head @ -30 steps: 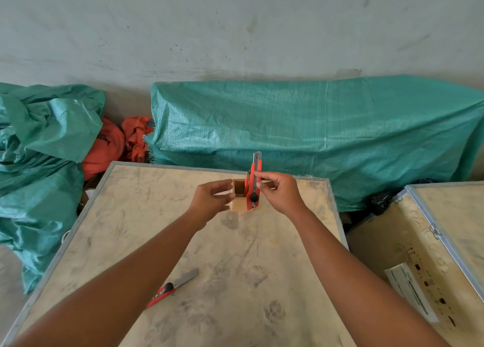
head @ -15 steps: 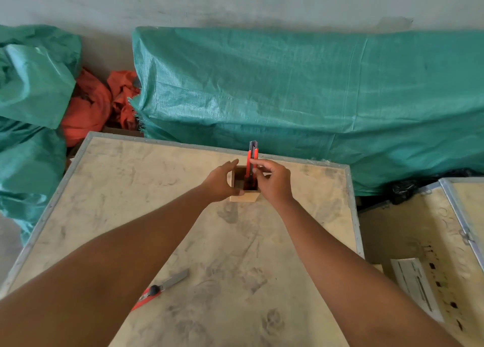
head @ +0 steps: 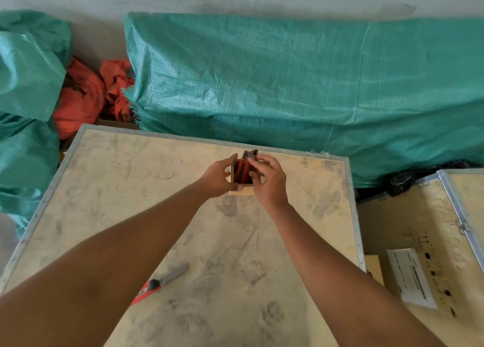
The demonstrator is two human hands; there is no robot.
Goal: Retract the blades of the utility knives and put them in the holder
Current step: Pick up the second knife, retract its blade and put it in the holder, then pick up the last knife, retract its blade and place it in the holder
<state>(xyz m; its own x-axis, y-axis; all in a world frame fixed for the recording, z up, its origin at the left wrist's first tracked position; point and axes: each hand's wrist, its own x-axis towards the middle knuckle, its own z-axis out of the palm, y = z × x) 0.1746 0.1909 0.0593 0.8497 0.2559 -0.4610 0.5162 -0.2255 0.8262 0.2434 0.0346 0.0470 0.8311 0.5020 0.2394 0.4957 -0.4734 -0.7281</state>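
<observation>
I've got both hands up at the far edge of the plywood crate top (head: 131, 189), about midway along it, working at the small wooden holder (head: 242, 190). My left hand (head: 220, 179) is wrapped around the holder's left side, thumb across its front face, steadying it on the board. My right hand (head: 269, 181) sits at the holder's right side, fingers curled and pinching the red utility knife (head: 247, 167) that stands upright inside the box. The knife's dark top end pokes just above the holder's rim, and I can see red bodies down in the opening, though I can't tell how many knives are in there.

Closer to me, near the front of the crate top and a little left of centre, a second utility knife (head: 159, 283) lies flat on the board. Its grey blade is pushed out, pointing away to the right, with its black slider knob and red handle partly hidden under my left forearm.

Beyond the far edge there's a green tarp (head: 301, 84) over a long bulk, and orange cloth (head: 86, 97) is bunched up past the far left corner. A second crate (head: 419, 242) sits off to the right with a white label (head: 411, 278) on it.
</observation>
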